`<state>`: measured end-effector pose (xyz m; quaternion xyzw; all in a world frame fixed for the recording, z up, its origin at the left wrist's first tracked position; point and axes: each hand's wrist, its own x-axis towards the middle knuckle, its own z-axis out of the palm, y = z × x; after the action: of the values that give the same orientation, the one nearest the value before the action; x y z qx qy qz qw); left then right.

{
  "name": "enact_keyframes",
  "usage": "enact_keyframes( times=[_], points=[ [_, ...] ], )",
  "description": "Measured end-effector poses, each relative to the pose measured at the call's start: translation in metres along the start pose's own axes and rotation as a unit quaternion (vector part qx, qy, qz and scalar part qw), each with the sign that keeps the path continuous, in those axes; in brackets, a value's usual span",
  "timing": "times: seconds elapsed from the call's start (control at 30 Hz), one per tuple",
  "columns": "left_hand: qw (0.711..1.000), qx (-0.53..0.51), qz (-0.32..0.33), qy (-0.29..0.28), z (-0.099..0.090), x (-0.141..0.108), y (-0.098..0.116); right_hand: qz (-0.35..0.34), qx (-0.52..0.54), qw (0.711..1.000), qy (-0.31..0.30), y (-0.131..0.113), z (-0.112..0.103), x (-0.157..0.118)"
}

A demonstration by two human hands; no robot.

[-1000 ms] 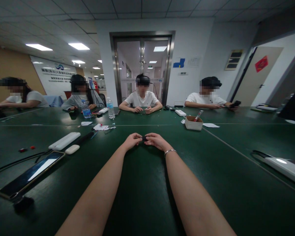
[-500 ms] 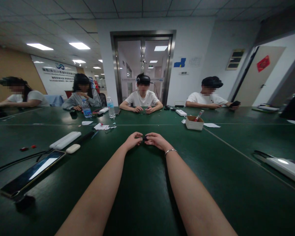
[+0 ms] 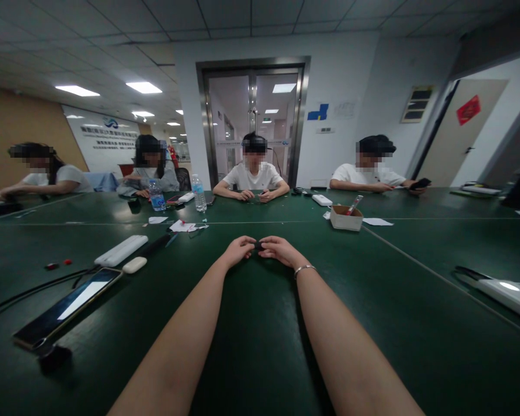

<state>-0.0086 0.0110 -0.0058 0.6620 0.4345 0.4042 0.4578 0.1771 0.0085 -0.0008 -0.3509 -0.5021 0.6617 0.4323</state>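
A small black object (image 3: pixel 259 245) is pinched between my two hands, just above or on the green table (image 3: pixel 260 323); its kind is too small to make out. My left hand (image 3: pixel 240 251) grips its left end with thumb and fingers closed. From the other side my right hand (image 3: pixel 279 251), with a silver bracelet (image 3: pixel 305 268) at the wrist, closes on its right end. Both forearms stretch forward over the tabletop. Fingers hide most of the object.
To the left lie a phone (image 3: pixel 69 309), a white power bank (image 3: pixel 121 250), a white earbud case (image 3: pixel 134 265) and cables. Bottles (image 3: pixel 198 193), papers (image 3: pixel 182 226) and an open box (image 3: pixel 345 219) stand farther off. Several people sit across the table. A white device (image 3: pixel 509 294) lies right.
The view has shifted slightly, so the scene sits a little farther right. Both hands keep hold of the small black object in nearly the same pose.
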Motion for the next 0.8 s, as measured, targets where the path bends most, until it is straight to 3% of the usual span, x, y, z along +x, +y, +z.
enact_keyframes(
  times=[0.17,0.33,0.6,0.8],
  points=[
    [1.000,-0.002,-0.011,0.006,0.0023,-0.0004,0.0015,-0.006,-0.006,1.000,-0.003,0.0011,-0.0012,0.0008],
    [0.999,0.009,0.031,0.016,0.0017,-0.0041,0.0030,-0.001,-0.008,1.000,0.007,0.0000,0.0005,-0.0007],
    [1.000,-0.017,-0.012,0.016,0.0023,-0.0006,0.0025,-0.003,-0.009,1.000,0.003,-0.0018,0.0020,-0.0024],
    [1.000,-0.005,0.008,0.018,0.0006,-0.0064,0.0072,0.002,-0.004,1.000,0.007,-0.0018,0.0021,-0.0021]
  ],
)
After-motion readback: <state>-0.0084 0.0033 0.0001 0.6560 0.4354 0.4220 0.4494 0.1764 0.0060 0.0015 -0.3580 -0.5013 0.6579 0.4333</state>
